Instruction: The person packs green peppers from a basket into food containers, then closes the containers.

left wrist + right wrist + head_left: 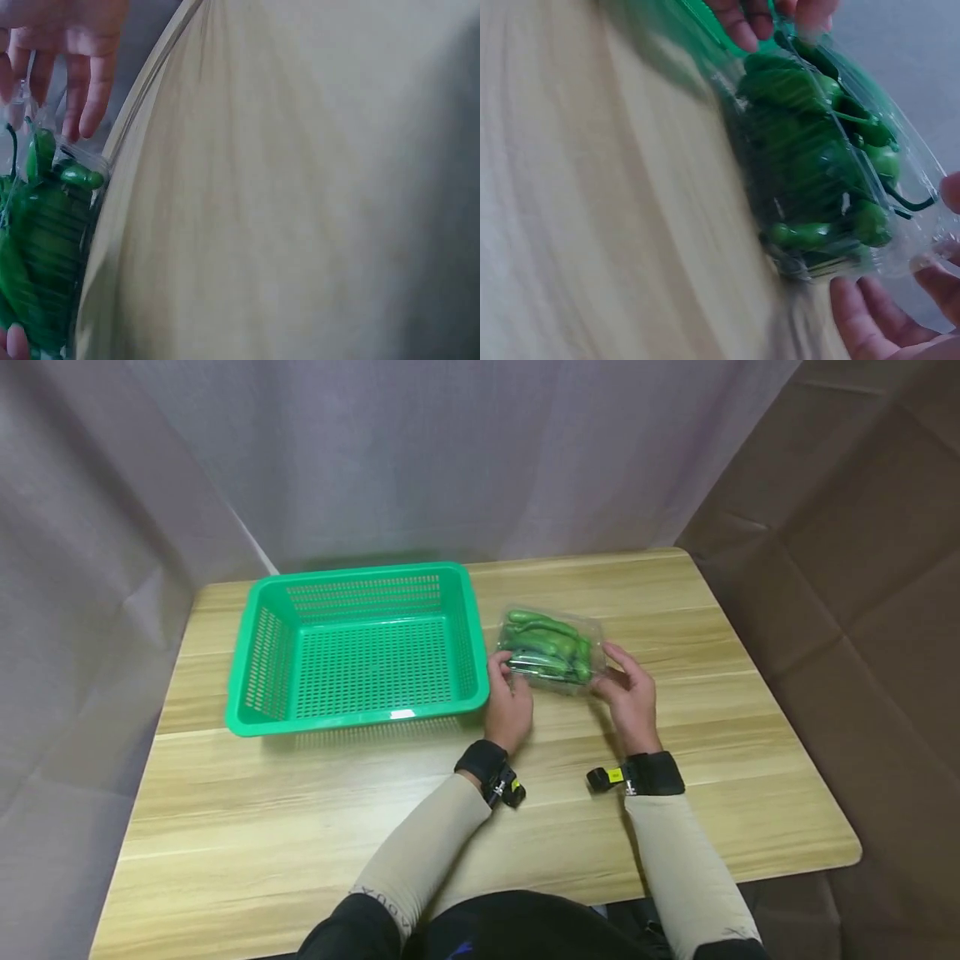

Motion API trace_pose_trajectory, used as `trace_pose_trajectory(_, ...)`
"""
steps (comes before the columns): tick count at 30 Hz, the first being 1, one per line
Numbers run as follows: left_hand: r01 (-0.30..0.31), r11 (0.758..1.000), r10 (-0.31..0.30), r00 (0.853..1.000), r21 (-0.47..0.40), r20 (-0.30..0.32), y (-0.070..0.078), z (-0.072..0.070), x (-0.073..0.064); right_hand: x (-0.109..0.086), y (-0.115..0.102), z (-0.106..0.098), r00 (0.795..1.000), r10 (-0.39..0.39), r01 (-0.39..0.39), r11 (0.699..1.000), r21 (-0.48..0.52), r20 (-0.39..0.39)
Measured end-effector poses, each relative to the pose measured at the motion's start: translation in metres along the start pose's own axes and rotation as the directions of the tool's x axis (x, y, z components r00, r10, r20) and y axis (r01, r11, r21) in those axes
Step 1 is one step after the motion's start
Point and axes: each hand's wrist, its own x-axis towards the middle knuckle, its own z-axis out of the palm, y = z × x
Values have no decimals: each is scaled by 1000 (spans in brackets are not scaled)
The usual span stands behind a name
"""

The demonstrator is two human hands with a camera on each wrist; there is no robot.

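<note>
A clear plastic-wrapped pack of green peppers (551, 645) is held between both hands above the table, to the right of the basket. My left hand (510, 710) grips its near left corner with thumb and fingers. At its right end is my right hand (632, 706), holding the edge. In the right wrist view, the thumb and a finger of the right hand (900, 315) meet the clear wrap, with other fingers below the pack (810, 165). The left wrist view catches only part of the peppers (45, 232) at its left edge.
A green slotted plastic basket (360, 718) stands on the wooden table (300, 827), left of the hands, with nothing inside it. Behind the table hangs a grey curtain (420, 460); brown cloth (862, 610) covers the right side.
</note>
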Motion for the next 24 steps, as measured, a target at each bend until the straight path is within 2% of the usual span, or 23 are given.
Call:
trace_pose_trajectory(2,-2,1000,2,1000,-20,-22,1,1,1,-1,1,0,1000,-5,5,1000,-7,-18)
trace_pose_trajectory(7,13,1000,-11,993,13,-116,5,5,3,-2,5,-2,999,-26,25,999,-27,-33)
trace_pose_trajectory(15,126,991,-132,974,-46,-181,10,8,7,-2,10,-6,998,-39,36,998,-52,-52)
trace_pose_trajectory(20,178,968,-215,953,-177,-215,10,10,11,-4,8,-9,997,-50,47,997,-63,-60)
trace_pose_trajectory(24,214,944,-271,936,-250,-224,18,11,11,-3,10,-14,993,-78,71,994,-86,-84)
